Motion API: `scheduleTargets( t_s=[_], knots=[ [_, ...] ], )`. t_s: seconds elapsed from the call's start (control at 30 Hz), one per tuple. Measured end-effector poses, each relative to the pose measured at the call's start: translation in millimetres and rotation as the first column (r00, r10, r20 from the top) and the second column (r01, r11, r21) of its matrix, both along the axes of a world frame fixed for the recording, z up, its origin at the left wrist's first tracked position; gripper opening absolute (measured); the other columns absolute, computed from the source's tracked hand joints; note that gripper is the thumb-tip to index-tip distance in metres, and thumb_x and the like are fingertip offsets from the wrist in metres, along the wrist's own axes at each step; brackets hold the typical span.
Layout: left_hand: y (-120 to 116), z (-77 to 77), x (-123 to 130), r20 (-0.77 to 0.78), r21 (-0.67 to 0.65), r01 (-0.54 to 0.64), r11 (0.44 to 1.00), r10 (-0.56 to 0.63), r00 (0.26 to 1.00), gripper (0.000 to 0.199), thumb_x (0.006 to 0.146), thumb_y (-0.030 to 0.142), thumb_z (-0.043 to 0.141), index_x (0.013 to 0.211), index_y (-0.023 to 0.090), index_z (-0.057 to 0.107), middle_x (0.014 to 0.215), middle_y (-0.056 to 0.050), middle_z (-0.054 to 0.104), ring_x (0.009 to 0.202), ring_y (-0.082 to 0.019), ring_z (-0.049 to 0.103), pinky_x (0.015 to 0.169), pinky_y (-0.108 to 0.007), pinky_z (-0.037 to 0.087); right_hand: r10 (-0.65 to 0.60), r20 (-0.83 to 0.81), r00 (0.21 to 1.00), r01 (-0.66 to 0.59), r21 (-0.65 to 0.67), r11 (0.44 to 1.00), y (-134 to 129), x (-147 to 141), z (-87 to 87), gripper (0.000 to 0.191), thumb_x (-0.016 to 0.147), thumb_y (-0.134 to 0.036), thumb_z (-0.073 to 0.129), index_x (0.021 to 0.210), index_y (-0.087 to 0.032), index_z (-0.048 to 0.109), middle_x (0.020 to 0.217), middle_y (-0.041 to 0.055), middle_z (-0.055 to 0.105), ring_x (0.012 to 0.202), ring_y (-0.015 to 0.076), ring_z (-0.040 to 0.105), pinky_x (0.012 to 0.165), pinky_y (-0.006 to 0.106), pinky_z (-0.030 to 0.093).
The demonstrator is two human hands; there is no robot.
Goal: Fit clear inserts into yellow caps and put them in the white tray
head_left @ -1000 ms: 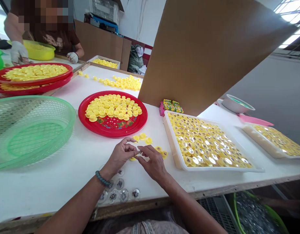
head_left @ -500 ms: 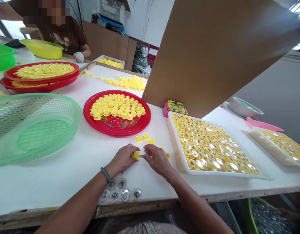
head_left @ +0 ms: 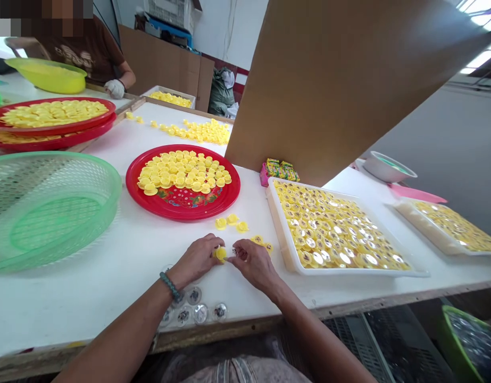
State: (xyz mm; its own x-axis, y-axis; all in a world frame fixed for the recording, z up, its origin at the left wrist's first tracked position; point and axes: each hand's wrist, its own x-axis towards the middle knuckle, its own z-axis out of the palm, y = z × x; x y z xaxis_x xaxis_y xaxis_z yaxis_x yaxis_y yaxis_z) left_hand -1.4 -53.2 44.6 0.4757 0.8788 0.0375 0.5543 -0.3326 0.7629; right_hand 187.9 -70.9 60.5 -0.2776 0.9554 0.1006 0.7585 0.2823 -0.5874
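Between the thumb and fingers of my left hand (head_left: 199, 259) is a small round yellow plastic piece (head_left: 220, 254). Close on its right, my right hand (head_left: 254, 266) pinches a small clear disc (head_left: 234, 251) with a dark print; its fingertips are partly hidden. Thumb and index finger reach right up to the yellow piece. Under my left wrist lie several clear round discs (head_left: 200, 314) with dark pictures. Beyond my hands are a few loose yellow pieces (head_left: 232, 218), and others touch or nearly touch my right knuckles.
A red tray (head_left: 181, 213) of yellow pieces lies ahead. The green basket (head_left: 109, 197) is at left, near stacked red trays (head_left: 107, 122). At right, a white tray (head_left: 287, 255) holds finished-looking yellow discs beside a leaning brown board (head_left: 309, 80). Across the table sits a person (head_left: 115, 89) wearing a glove.
The view has swung slightly right, so the table's things sit further left. My hands keep nearly the same pose, fingertips still close together around the yellow piece and clear disc.
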Motion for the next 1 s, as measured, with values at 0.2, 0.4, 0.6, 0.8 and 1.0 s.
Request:
scheduleTargets(
  t_s=[0.2,0.4,0.6,0.8,1.0],
  knots=[
    [0.4,-5.6,5.9,0.01,0.012,-0.035,0.999,0.035,0.999,0.009,0.072,0.017,0.058,0.08,0.02,0.056,0.074,-0.001,0.055,0.066,-0.017,0.049,0.058,-0.026,0.031,0.058,0.05,0.997,-0.058,-0.013,0.998,5.1,-9.7,-5.7,0.016,0.068,-0.017,0.068,0.083,-0.018,0.064,0.073,0.0003,0.061,0.063,0.0123,0.053,0.058,0.022,0.038],
    [1.6,-7.1,4.9,-0.041,-0.028,-0.081,0.996,0.08,0.996,0.004,0.072,0.016,0.056,0.074,0.02,0.055,0.062,0.0,0.056,0.058,-0.016,0.049,0.054,-0.026,0.026,0.103,0.055,0.993,-0.103,-0.001,0.995,12.9,-12.1,-9.6,0.01,0.072,-0.017,0.066,0.081,-0.019,0.066,0.071,0.0003,0.061,0.063,0.0122,0.053,0.058,0.022,0.038],
    [3.3,-9.6,4.3,-0.029,-0.035,-0.093,0.995,0.092,0.995,0.004,0.072,0.017,0.058,0.07,0.02,0.055,0.06,0.0,0.057,0.057,-0.016,0.05,0.054,-0.025,0.026,0.169,0.026,0.985,-0.169,-0.02,0.985,18.1,-11.7,-8.9,0.013,0.073,-0.016,0.065,0.086,-0.019,0.068,0.074,0.0013,0.063,0.064,0.0123,0.056,0.06,0.022,0.04],
    [5.9,-11.2,3.9,0.027,-0.072,-0.111,0.991,0.114,0.993,0.006,0.068,0.016,0.059,0.067,0.019,0.055,0.058,0.001,0.055,0.055,-0.015,0.05,0.053,-0.025,0.028,0.265,0.215,0.94,-0.272,0.002,0.962,23.4,-13.9,-6.5,0.004,0.073,-0.014,0.066,0.075,-0.018,0.065,0.073,0.0019,0.063,0.072,0.0145,0.058,0.062,0.022,0.038],
    [7.6,-9.4,1.7,0.301,-0.552,-0.031,0.833,0.233,0.925,0.022,0.065,0.032,0.066,0.079,0.017,0.057,0.06,0.0,0.061,0.05,-0.015,0.054,0.049,-0.025,0.039,0.297,0.34,0.892,-0.304,-0.036,0.952,28.3,-18.3,2.9,0.009,0.07,-0.018,0.071,0.07,-0.017,0.063,0.071,0.0007,0.062,0.065,0.0127,0.057,0.055,0.021,0.032]
  ],
)
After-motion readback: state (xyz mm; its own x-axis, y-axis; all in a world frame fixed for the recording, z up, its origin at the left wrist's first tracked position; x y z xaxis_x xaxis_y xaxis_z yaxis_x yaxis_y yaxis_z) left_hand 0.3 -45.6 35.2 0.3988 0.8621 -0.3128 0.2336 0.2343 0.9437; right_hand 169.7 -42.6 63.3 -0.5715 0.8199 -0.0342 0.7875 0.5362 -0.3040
